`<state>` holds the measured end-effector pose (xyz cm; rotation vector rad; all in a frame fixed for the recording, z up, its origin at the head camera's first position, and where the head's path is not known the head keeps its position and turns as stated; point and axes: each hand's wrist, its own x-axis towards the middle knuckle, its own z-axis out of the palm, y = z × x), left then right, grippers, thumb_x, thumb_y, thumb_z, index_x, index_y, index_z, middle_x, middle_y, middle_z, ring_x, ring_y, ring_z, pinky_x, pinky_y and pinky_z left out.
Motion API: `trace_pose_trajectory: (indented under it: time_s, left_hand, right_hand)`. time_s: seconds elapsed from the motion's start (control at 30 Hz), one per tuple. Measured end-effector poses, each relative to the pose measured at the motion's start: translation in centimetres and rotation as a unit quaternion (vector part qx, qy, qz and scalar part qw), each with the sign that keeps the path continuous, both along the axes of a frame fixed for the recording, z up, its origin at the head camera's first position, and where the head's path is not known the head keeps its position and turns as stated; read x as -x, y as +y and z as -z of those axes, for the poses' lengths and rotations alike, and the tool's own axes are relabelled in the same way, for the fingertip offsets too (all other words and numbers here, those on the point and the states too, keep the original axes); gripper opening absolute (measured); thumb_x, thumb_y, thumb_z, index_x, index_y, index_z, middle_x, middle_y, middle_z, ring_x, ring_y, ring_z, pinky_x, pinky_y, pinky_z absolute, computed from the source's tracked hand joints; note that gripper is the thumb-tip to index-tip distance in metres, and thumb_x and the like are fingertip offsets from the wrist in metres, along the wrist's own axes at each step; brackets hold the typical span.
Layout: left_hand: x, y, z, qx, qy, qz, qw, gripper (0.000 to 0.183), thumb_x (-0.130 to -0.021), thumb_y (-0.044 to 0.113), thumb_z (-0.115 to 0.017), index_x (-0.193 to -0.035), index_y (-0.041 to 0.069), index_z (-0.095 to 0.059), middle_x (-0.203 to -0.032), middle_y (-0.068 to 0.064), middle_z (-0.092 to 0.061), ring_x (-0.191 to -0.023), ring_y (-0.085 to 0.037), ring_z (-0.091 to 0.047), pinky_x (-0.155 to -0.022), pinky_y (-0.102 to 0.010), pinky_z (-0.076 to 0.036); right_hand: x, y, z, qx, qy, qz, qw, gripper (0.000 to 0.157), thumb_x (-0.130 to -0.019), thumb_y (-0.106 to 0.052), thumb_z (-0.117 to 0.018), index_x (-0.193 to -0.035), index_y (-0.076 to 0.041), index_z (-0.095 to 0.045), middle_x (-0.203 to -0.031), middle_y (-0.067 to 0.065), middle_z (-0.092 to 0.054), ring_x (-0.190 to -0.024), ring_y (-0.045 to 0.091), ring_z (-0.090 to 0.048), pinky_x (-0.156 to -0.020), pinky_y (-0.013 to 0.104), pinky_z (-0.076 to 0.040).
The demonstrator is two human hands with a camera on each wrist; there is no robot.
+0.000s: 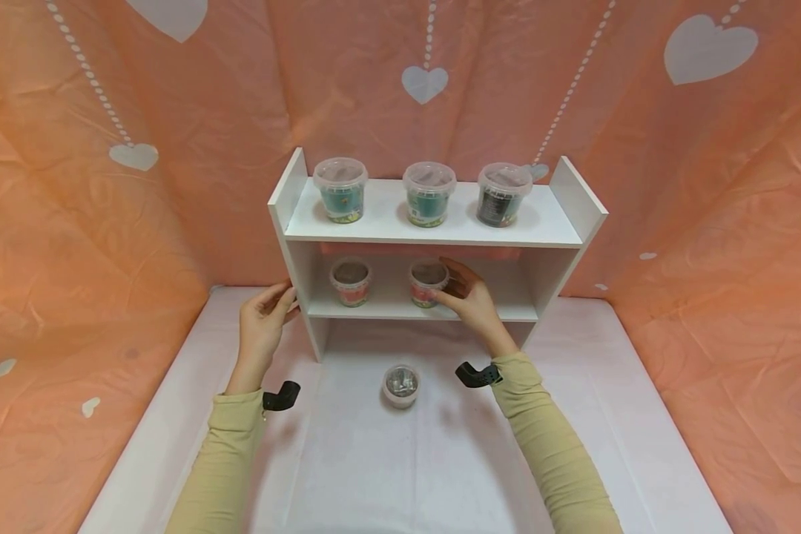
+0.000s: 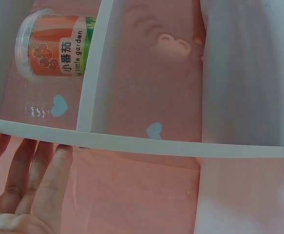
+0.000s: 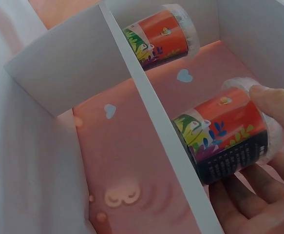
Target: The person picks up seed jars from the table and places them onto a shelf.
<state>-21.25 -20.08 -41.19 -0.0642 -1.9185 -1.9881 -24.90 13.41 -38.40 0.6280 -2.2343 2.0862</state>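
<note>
A white two-tier shelf (image 1: 387, 236) stands on the table. My right hand (image 1: 474, 300) grips a small clear-lidded plastic tub (image 3: 224, 131) with an orange-red label, thumb on one side and fingers round the other. This tub is upright on the lower tier, right of a matching tub (image 1: 354, 295), whose label shows tomatoes in the left wrist view. My left hand (image 1: 260, 322) is at the shelf's left side panel (image 2: 146, 143), its fingers (image 2: 51, 185) extended and their tips touching the panel.
Three larger lidded tubs line the upper tier: a green one (image 1: 343, 200) at left, another green one (image 1: 428, 204) in the middle and a dark one (image 1: 500, 204) at right. Another small lidded tub (image 1: 400, 386) stands on the white-covered table (image 1: 360, 475) before the shelf. Orange cloth (image 1: 347, 96) hangs behind.
</note>
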Motion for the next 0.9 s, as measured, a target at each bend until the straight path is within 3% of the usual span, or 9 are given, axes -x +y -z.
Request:
trace_pose_trajectory:
  time_s: [0.4, 0.63, 0.9]
  left_hand:
    - [0.0, 0.0, 0.1, -0.006, 0.002, 0.0, 1.0, 0.034, -0.093, 0.009, -0.063, -0.118, -0.014, -0.06, -0.11, -0.007, -0.065, -0.088, -0.011, -0.067, -0.081, -0.037, -0.055]
    - [-0.1, 0.1, 0.2, -0.006, -0.01, 0.0, 0.9999, 0.035, -0.093, 0.01, -0.063, -0.119, -0.013, -0.059, -0.107, -0.004, -0.065, -0.089, -0.01, -0.067, -0.083, -0.038, -0.054]
    - [0.2, 0.1, 0.3, -0.015, -0.008, -0.002, 0.9999, 0.033, -0.093, 0.008, -0.063, -0.118, -0.013, -0.06, -0.103, -0.001, -0.066, -0.088, -0.01, -0.067, -0.082, -0.038, -0.054]
  right_hand:
    - [0.4, 0.0, 0.7, 0.0, 0.017, 0.006, 1.0, 0.066, -0.086, 0.011, -0.065, -0.144, 0.009, -0.032, -0.136, 0.031, -0.042, -0.123, 0.043, -0.045, -0.103, 0.049, -0.04]
    - [0.1, 1.1, 3.3, 0.059, 0.034, 0.036, 0.997, 0.064, -0.087, 0.006, -0.067, -0.144, -0.002, -0.04, -0.138, 0.021, -0.046, -0.125, 0.034, -0.045, -0.106, 0.042, -0.039]
    - [-2.6, 1.9, 3.9, 0.109, 0.079, 0.05, 0.99, 0.049, -0.091, 0.0, -0.063, -0.136, 0.005, -0.044, -0.129, 0.027, -0.05, -0.117, 0.037, -0.051, -0.099, 0.034, -0.046]
